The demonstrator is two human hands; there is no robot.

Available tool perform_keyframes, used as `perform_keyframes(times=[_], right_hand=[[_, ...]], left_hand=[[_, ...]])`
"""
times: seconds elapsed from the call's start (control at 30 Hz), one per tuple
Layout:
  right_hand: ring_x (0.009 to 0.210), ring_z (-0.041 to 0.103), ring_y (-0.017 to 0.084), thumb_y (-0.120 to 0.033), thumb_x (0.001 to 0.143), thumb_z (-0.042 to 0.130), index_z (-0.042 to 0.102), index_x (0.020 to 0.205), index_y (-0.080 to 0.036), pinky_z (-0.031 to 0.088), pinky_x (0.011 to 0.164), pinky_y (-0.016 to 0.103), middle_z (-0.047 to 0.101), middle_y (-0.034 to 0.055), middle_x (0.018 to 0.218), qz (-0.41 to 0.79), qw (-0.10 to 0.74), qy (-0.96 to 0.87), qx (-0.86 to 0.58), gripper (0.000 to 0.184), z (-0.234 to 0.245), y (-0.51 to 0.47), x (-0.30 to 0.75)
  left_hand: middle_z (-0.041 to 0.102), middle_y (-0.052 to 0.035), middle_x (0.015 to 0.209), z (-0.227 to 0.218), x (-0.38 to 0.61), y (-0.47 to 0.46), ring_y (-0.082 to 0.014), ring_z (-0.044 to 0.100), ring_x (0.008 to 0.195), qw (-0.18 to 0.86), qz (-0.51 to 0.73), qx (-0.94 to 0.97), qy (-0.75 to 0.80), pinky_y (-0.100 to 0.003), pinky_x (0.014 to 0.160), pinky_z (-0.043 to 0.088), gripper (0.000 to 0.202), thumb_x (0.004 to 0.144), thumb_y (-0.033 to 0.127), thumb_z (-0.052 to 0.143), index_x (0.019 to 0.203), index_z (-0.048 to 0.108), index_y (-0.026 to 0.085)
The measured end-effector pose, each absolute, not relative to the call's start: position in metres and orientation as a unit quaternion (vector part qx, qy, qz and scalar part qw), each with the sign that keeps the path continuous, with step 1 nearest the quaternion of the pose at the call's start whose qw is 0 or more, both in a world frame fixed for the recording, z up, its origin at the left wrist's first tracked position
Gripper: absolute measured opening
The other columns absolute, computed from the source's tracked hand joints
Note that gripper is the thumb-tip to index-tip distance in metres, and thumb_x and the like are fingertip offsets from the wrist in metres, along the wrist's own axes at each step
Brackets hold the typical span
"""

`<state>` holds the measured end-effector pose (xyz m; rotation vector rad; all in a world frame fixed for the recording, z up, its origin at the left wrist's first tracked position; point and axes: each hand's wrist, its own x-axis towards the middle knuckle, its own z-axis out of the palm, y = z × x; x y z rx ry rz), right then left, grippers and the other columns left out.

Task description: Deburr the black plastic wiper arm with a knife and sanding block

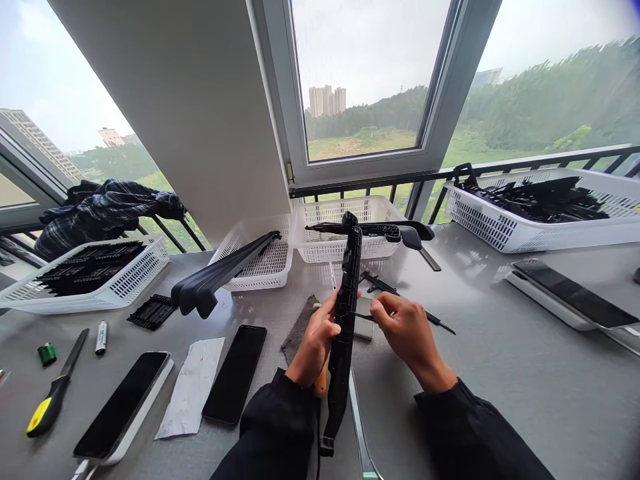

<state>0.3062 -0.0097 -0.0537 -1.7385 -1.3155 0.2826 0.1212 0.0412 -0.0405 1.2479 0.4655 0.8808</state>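
My left hand [315,340] is closed around a long black plastic trim piece [341,377], held upright with its ribbed side showing. My right hand [407,327] is closed in a pinch on a thin dark strip [365,316] that reaches to the trim piece's edge; its exact kind is too small to tell. Behind the hands lie a small light-grey block [365,328], a black caliper [380,283] and a dark grey cloth [299,333]. An orange handle [321,384] shows partly beneath my left wrist.
White baskets stand along the back: one [250,283] bears long black trims [225,273], another [310,253] similar pieces. Side baskets [125,283] [480,223] hold black parts. Phones [235,373] [123,403], a paper [193,387], a yellow-black file [57,393] and a marker [101,338] lie left.
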Motion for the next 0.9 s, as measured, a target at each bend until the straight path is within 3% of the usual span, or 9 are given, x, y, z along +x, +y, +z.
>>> perform_keyframes(times=[0.23,0.47,0.57,0.7,0.8,0.9], right_hand=[[0.054,0.046,0.016,-0.054,0.094,0.051,0.054,0.063,-0.024,0.032,0.06,0.03,0.05,-0.0025,0.052,0.059,0.467,-0.453,-0.757,0.044,-0.053,-0.01,0.319],[0.054,0.04,0.014,-0.054,0.093,0.051,0.045,0.059,-0.024,0.03,0.059,0.03,0.047,-0.0027,0.054,0.073,0.46,-0.497,-0.733,0.045,-0.055,-0.009,0.31],[0.052,0.037,0.013,-0.051,0.093,0.051,0.038,0.057,-0.025,0.028,0.058,0.03,0.042,-0.004,0.052,0.101,0.45,-0.553,-0.694,0.046,-0.058,-0.008,0.302],[0.05,0.035,0.012,-0.049,0.094,0.05,0.032,0.056,-0.025,0.025,0.056,0.031,0.036,-0.0049,0.05,0.132,0.434,-0.6,-0.659,0.049,-0.059,-0.008,0.296],[0.05,0.042,0.014,-0.057,0.099,0.05,0.038,0.056,-0.025,0.03,0.055,0.03,0.046,-0.0029,0.049,0.133,0.457,-0.556,-0.681,0.054,-0.059,-0.008,0.301],[0.051,0.053,0.016,-0.066,0.102,0.046,0.047,0.057,-0.025,0.036,0.057,0.029,0.06,0.0012,0.052,0.143,0.473,-0.502,-0.71,0.06,-0.058,-0.009,0.307]], left_hand=[[0.073,-0.0064,0.146,-0.036,0.123,0.035,-0.0381,0.052,0.152,0.747,0.355,0.538,0.167,-0.051,0.134,0.029,0.076,0.073,0.028,0.06,0.149,0.07,0.023],[0.071,-0.0103,0.15,-0.042,0.12,0.036,-0.0374,0.051,0.149,0.747,0.395,0.504,0.179,-0.049,0.129,0.03,0.078,0.077,0.026,0.059,0.154,0.063,0.018],[0.071,-0.0099,0.15,-0.042,0.119,0.038,-0.0346,0.055,0.144,0.75,0.418,0.472,0.201,-0.044,0.122,0.039,0.075,0.077,0.027,0.062,0.152,0.064,0.019],[0.072,-0.0105,0.148,-0.042,0.118,0.042,-0.0294,0.063,0.128,0.756,0.443,0.43,0.216,-0.036,0.101,0.05,0.077,0.074,0.026,0.061,0.151,0.061,0.018],[0.075,-0.0126,0.138,-0.042,0.117,0.044,-0.0271,0.068,0.109,0.761,0.435,0.429,0.217,-0.037,0.089,0.052,0.084,0.071,0.023,0.06,0.155,0.054,0.018],[0.077,-0.0108,0.123,-0.042,0.118,0.044,-0.027,0.068,0.108,0.751,0.434,0.439,0.233,-0.037,0.089,0.052,0.083,0.068,0.02,0.062,0.15,0.052,0.018]])
